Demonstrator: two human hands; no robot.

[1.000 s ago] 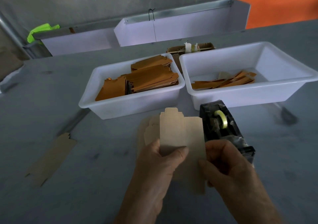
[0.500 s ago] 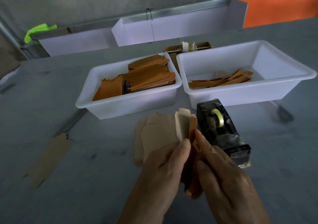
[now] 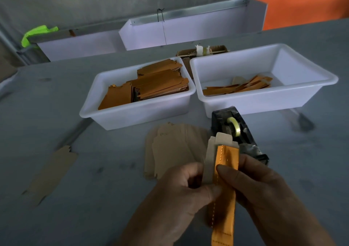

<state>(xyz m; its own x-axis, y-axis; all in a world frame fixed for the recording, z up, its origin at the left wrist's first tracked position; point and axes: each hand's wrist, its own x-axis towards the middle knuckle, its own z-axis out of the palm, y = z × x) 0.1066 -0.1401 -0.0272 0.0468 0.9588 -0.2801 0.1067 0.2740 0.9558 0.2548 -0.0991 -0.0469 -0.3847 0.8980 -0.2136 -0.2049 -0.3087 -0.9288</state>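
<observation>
Left hand [image 3: 175, 194] and right hand [image 3: 264, 189] pinch the card blank [image 3: 228, 157], just folded orange-side out, seemingly ready for taping.

Sitting side by side mid-frame: left bin [image 3: 141, 113], right bin [image 3: 255, 104]; lying just below, carton blanks [image 3: 175, 147] left of tape dispenser [image 3: 243, 132].
</observation>
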